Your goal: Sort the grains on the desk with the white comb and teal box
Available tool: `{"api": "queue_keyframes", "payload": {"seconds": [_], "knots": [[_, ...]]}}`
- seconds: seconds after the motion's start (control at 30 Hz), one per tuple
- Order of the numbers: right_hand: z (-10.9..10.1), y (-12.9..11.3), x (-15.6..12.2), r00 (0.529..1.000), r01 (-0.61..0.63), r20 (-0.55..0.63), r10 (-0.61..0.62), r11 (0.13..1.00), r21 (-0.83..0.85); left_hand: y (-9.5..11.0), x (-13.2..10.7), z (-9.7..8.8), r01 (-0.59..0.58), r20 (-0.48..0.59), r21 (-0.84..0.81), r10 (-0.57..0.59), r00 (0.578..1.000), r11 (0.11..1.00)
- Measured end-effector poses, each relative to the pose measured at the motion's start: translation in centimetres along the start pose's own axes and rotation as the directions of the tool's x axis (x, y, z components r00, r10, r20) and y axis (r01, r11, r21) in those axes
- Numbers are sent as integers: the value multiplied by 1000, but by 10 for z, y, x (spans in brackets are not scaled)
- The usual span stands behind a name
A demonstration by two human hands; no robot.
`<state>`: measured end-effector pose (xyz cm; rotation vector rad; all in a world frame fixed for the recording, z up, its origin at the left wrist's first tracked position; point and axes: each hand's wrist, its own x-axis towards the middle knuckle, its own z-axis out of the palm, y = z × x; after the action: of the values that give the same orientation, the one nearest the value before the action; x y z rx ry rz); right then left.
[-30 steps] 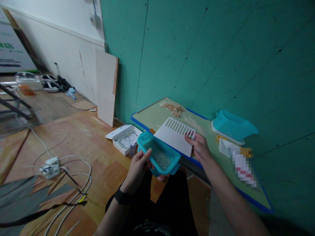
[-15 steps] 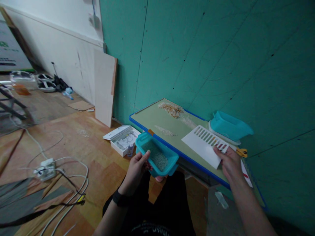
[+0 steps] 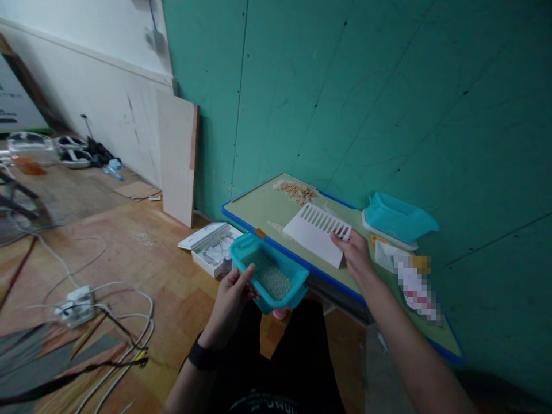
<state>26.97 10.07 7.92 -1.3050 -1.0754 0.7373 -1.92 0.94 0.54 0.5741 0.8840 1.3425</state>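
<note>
My left hand (image 3: 235, 293) grips the near left rim of a turquoise plastic tub (image 3: 297, 287), thumb over the edge. Pale grains like rice (image 3: 273, 279) cover part of the tub's bottom. The tub is at the front edge of the table (image 3: 254, 207). My right hand (image 3: 353, 250) is closed on the right end of a white flat sheet with a row of slots (image 3: 313, 236), held over the tabletop. Behind the sheet lies a heap of yellow kernels mixed with pale grains (image 3: 297, 192). A thin strip of pale grains (image 3: 275, 226) is partly hidden by the sheet.
A second turquoise tub (image 3: 399, 215) stands on something white at the table's back right. A packet (image 3: 414, 284), partly pixelated, lies right of my forearm. An open white box (image 3: 215, 247) is on the floor, left of the table. Cables and a power strip (image 3: 77, 305) lie farther left.
My right hand has moved the slotted sheet left across the table, now partly over the strip of grains. The packet on the right has come into fuller view. My left hand still holds the tub.
</note>
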Motion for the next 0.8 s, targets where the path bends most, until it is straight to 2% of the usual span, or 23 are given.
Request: {"api": "queue_keyframes", "payload": {"seconds": [0.2,0.37,0.67,0.8], "knots": [[38,3,9,996,-10,94,8,1000,28,9,6,-2,-16,-13,10,16,1000,1000],[56,0,4,990,-60,129,52,996,60,11,14,-7,-38,-24,18,39,999,999],[59,-13,-17,989,-61,143,46,993,102,11,12,-5,-25,-20,8,25,999,1000],[40,-21,-21,995,-32,99,21,993,116,10,12,-8,-26,-31,6,27,999,1000]]}}
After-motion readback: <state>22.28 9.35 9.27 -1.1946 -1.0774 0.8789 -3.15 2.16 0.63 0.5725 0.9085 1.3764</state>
